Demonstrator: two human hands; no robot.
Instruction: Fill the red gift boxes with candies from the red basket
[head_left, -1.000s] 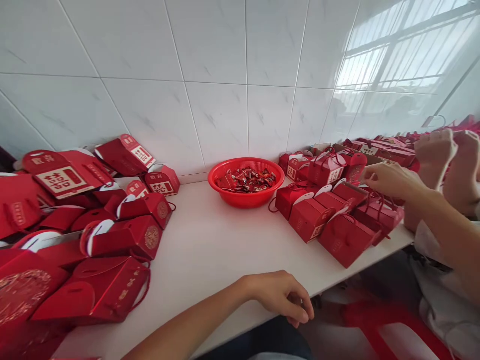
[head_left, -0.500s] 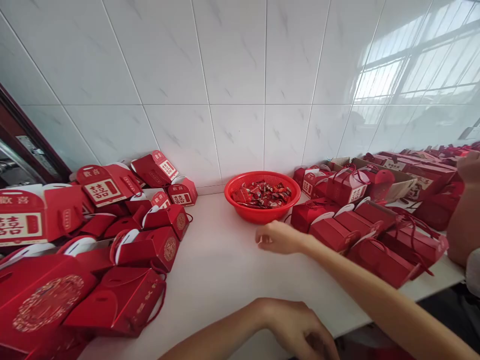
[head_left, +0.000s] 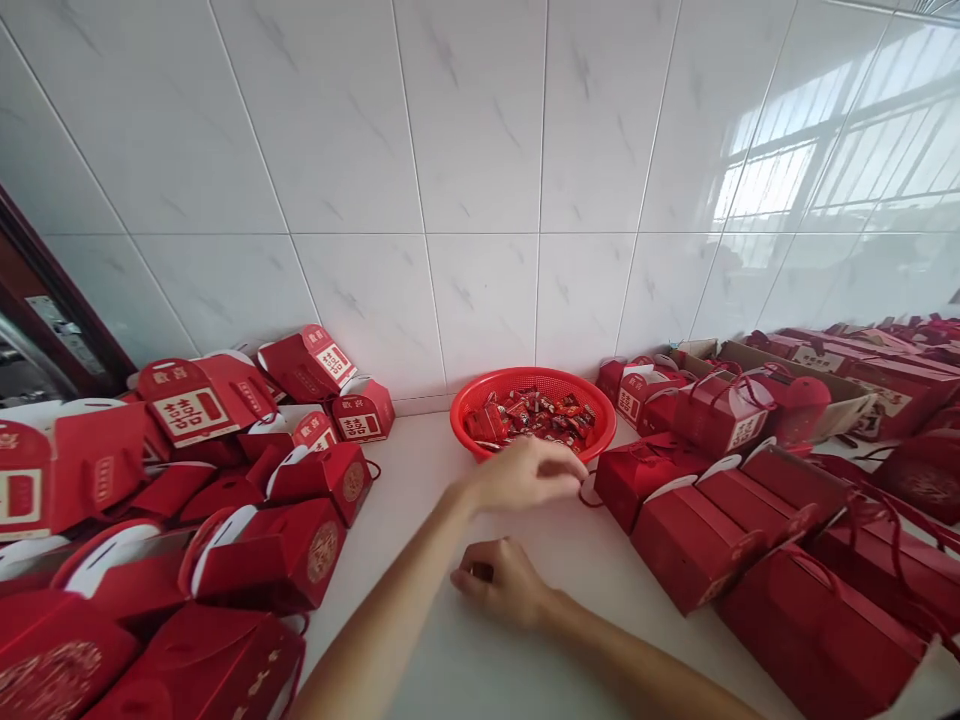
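Hovering before the red basin (head_left: 540, 374) on the table (head_left: 409, 455), your left hand (head_left: 521, 475) had loosely parted fingers; your right hand (head_left: 502, 580), curled, hid any contents. Snagging that basin could have tipped it, spilling packets (head_left: 551, 412).

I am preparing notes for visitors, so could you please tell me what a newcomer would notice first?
Probably the bright red basin of wrapped pieces, by the tiled wall in mid-view. Next, perhaps, the heaped red boxes at left and the grouped red boxes at right. The left hand shows in front of the basin, with the right hand lower in view.
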